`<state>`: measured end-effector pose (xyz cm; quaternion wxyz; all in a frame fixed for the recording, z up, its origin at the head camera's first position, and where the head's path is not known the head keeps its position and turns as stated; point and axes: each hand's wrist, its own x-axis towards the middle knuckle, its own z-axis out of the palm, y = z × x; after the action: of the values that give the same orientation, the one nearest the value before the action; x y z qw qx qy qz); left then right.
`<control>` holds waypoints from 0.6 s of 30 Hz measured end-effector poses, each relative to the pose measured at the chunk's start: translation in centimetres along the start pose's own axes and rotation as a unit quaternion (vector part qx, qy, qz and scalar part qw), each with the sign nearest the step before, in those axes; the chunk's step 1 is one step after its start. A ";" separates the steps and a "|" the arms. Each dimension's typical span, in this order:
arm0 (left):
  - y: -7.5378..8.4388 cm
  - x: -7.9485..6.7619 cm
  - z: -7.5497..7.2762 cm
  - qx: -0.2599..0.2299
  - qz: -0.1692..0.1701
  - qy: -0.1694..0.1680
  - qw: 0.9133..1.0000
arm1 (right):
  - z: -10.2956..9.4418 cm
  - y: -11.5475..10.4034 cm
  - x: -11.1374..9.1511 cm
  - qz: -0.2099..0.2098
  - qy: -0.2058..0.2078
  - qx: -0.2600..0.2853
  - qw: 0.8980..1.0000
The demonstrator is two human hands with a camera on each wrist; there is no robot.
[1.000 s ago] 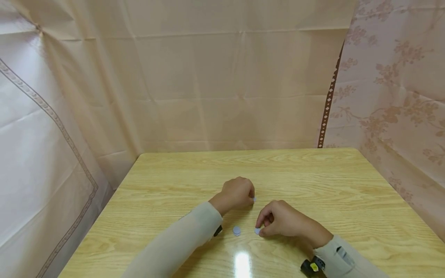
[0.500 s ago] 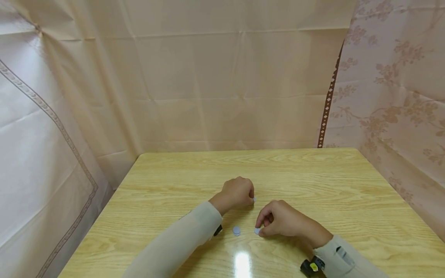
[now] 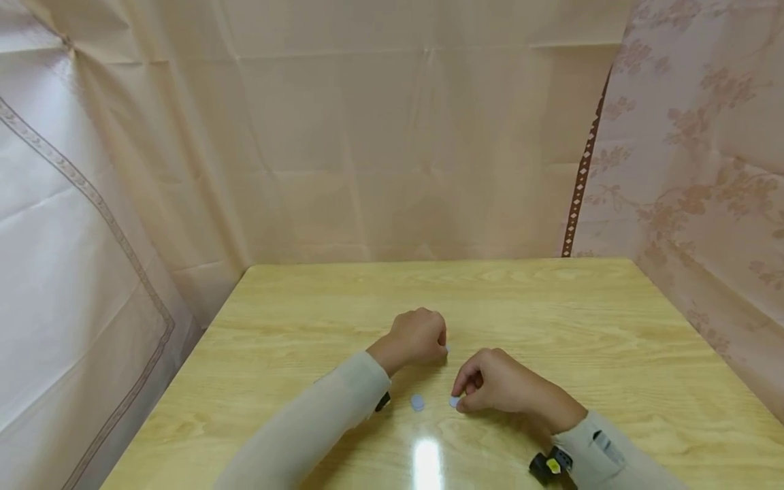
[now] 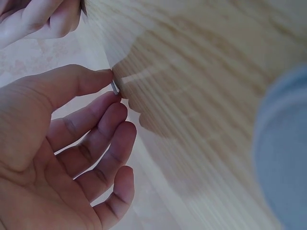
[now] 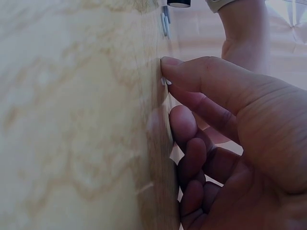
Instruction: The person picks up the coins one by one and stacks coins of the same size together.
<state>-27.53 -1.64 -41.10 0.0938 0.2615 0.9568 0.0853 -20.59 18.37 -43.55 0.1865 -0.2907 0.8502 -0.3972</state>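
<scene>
My left hand (image 3: 416,337) pinches a small pale disc (image 3: 448,349) between thumb and fingertips, low at the table. The left wrist view catches that disc (image 4: 115,87) edge-on, as a thin grey sliver. Closer to me, the right hand (image 3: 499,382) has thumb and index finger at the sides of another pale disc (image 3: 454,401) lying on the wood; its other fingers are curled. Between the left sleeve and the right hand lie pale discs (image 3: 417,402), seemingly stacked; the right wrist view gives thin edges of these discs (image 5: 165,24). A blurred blue-grey round shape (image 4: 283,153) fills the left wrist view's right side.
A wood-grain table (image 3: 294,306) carries everything. Beige cloth (image 3: 392,156) hangs behind it, with patterned cloth (image 3: 692,190) at the right and pale cloth (image 3: 67,258) at the left. Light glares off the table near its front.
The head view has shifted very slightly. Both hands keep their grips and places, and the discs stay put.
</scene>
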 end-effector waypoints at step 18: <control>-0.7 -1.2 -0.8 -0.001 0.012 0.003 1.000 | -0.1 -0.1 0.1 -0.002 -0.004 0.009 1.000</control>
<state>-27.04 -2.89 -40.30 0.0904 0.2731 0.9537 0.0879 -20.71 18.28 -43.42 0.1915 -0.2925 0.8452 -0.4042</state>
